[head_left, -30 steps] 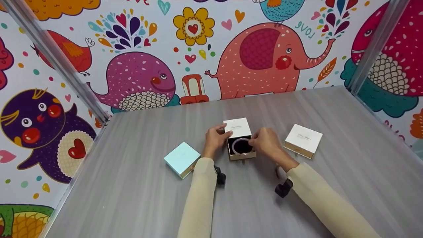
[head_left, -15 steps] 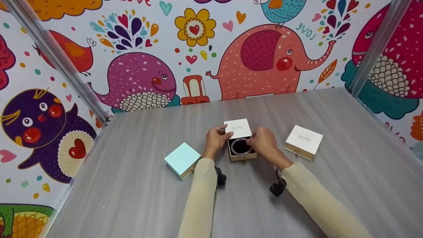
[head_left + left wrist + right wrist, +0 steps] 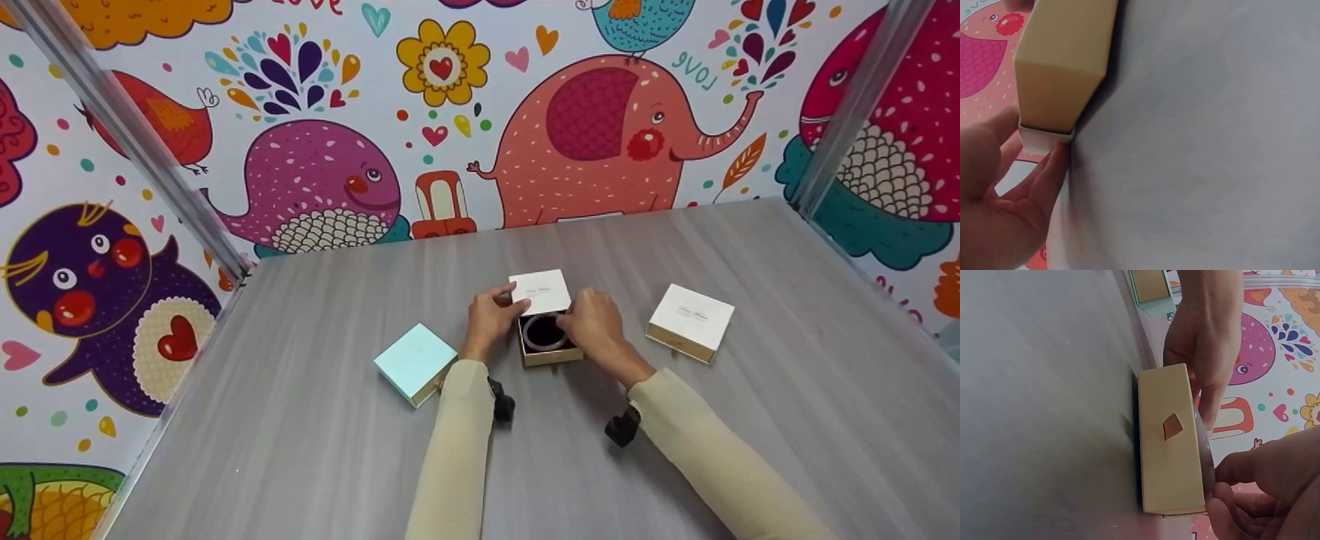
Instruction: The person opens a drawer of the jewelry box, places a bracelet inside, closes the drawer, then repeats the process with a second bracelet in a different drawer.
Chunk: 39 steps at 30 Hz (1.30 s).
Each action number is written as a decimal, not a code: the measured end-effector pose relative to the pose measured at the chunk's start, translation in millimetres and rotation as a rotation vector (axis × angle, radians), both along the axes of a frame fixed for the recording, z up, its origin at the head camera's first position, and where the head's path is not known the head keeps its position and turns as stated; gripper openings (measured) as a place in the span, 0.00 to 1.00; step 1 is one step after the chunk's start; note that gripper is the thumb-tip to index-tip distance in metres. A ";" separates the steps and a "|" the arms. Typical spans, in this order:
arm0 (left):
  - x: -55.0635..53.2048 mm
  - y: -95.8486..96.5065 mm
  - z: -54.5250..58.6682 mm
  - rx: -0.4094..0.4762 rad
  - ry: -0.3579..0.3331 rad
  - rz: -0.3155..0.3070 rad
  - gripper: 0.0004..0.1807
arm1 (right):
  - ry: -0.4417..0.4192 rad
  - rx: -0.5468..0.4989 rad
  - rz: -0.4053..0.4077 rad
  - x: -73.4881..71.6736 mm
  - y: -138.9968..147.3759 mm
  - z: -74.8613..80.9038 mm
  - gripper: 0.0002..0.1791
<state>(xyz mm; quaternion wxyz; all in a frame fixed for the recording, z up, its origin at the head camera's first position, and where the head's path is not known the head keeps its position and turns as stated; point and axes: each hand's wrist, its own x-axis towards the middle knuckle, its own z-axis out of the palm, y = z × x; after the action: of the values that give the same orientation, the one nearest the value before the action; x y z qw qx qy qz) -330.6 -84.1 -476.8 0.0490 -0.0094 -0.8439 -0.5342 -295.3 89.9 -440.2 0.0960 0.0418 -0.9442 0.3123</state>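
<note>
A small drawer box with a white printed sleeve (image 3: 540, 290) lies mid-table, its gold-coloured drawer (image 3: 551, 358) pulled out toward me. Inside the dark-lined drawer is a greyish bangle (image 3: 526, 334), part of its edge showing above the drawer wall in the right wrist view. My left hand (image 3: 489, 322) grips the sleeve from the left, thumb on the near side and fingers at the far side. With thumb and forefinger my right hand (image 3: 600, 326) pinches the right side of the bangle. The left wrist view shows the drawer's plain side (image 3: 1053, 90) beyond the fingers.
A pale turquoise box (image 3: 416, 360) sits to the left, close to the left sleeve. Another white-topped box (image 3: 691, 315) is at the right. Behind the grey table (image 3: 315, 435) stands a wall with printed cartoon animals, framed by metal posts (image 3: 855, 105).
The bangle has shifted slightly left within the drawer, still pinched by my right hand. My right wrist and forearm have swung left. The left hand holds its place on the sleeve.
</note>
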 end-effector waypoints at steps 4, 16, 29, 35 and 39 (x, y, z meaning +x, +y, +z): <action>1.4 0.0 0.1 -0.005 0.000 0.000 0.25 | 0.009 0.016 0.007 0.9 -0.8 -2.0 0.20; 2.0 2.1 1.6 0.007 -0.004 0.019 0.24 | 0.032 -0.046 -0.021 -1.5 1.2 -12.2 0.23; 2.4 1.9 0.9 0.009 -0.008 0.020 0.24 | 0.032 -0.022 -0.036 -2.9 2.6 -17.3 0.17; 1.2 2.2 1.3 0.011 -0.016 0.023 0.24 | 0.044 -0.009 -0.042 -2.3 2.4 -18.2 0.13; 1.2 1.6 2.1 -0.005 -0.018 0.020 0.24 | 0.051 -0.015 -0.042 -1.4 3.0 -18.2 0.12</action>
<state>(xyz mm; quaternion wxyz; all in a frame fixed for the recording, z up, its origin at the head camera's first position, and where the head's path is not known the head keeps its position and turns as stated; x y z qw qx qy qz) -329.4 -82.5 -474.7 0.0468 0.0036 -0.8457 -0.5317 -296.7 92.9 -458.4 0.1269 0.0292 -0.9398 0.3161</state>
